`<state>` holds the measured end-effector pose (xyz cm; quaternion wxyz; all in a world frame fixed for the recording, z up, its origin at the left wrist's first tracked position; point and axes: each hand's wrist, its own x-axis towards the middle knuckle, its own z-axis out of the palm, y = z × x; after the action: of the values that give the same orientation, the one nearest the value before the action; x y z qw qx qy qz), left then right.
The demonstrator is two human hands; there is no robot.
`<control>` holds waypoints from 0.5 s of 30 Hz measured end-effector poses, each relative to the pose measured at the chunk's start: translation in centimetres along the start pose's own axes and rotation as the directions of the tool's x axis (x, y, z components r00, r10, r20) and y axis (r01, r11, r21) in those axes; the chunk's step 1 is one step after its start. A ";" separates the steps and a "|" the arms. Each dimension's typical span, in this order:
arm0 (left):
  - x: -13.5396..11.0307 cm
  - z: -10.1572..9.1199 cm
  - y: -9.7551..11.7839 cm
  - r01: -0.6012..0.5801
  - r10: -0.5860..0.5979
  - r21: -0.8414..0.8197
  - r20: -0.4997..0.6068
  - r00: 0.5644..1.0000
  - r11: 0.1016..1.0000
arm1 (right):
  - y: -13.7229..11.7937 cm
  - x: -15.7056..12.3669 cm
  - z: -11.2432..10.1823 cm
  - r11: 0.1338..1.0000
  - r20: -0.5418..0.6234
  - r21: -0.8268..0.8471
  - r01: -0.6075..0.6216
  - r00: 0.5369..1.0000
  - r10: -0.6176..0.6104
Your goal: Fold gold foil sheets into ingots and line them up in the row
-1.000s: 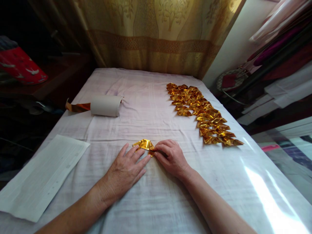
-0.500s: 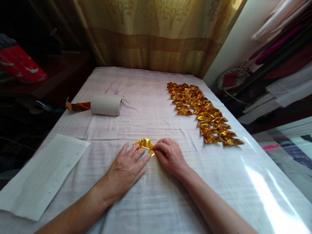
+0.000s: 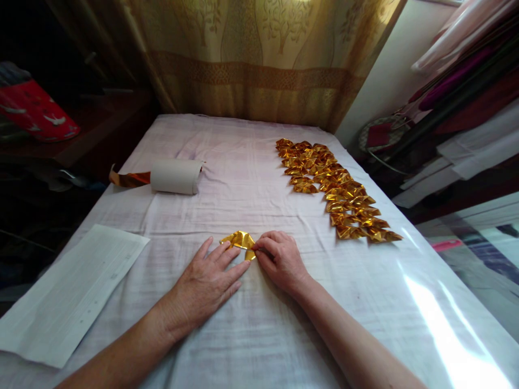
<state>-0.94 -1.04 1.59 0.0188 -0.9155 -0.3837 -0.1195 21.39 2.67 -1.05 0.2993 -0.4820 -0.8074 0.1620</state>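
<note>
Item 1. Gold foil piece (image 3: 242,239), single, part-folded, on the cloth-covered surface (image 3: 239,162), midway between left and right edges, well apart from the far edge. Peaked along its upper side; a bright flap shows at its right end.

Item 2. Left hand (image 3: 203,275): palm down, fingers spread apart, tips touching the lower left side of the foil.

Item 3. Right hand (image 3: 281,259): thumb and forefinger brought together on the foil's right end, other fingers curled.

Change noted: a second ago the right end was dark beneath the fingertips; the flap there now catches the light and seems to lie flatter. The left hand has kept nearly the same place. Judged from this, folding is at work on the right end while the left hand steadies the piece; the shape appears unfinished.

Item 4. Folded gold foil pieces (image 3: 340,177), many, pointed at the ends, set in close rows beside the right edge, from near the far right corner toward the viewer.

Item 5. White roll (image 3: 173,177), toward the far left corner, with a copper-coloured foil strip (image 3: 135,179) extending from its left end to the left edge.

Item 6. White paper sheet (image 3: 77,292), flat, along the left edge.
</note>
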 end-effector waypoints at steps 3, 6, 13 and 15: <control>-0.2 -0.2 -0.9 -0.008 0.009 -0.084 0.020 1.000 0.996 | 0.1 -0.1 0.0 1.000 0.001 0.001 0.011 1.000 -0.011; -0.2 -0.2 -1.8 0.006 -0.002 -0.206 0.024 1.000 0.979 | -0.1 -0.1 -0.1 0.999 0.000 -0.014 0.037 0.999 -0.037; 0.5 -0.1 -3.3 0.029 -0.087 -0.386 -0.134 0.987 0.922 | -0.9 0.0 -0.1 0.984 0.005 -0.088 0.154 0.988 -0.154; 0.6 -0.1 -3.7 0.027 -0.091 -0.361 -0.160 0.983 0.932 | -1.0 0.0 -0.1 0.975 0.025 -0.111 0.193 0.981 -0.192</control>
<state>-3.18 1.98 1.60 -0.1179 -0.8777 -0.3800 -0.2672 20.78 2.18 -0.47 0.2801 -0.4165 -0.8603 0.0895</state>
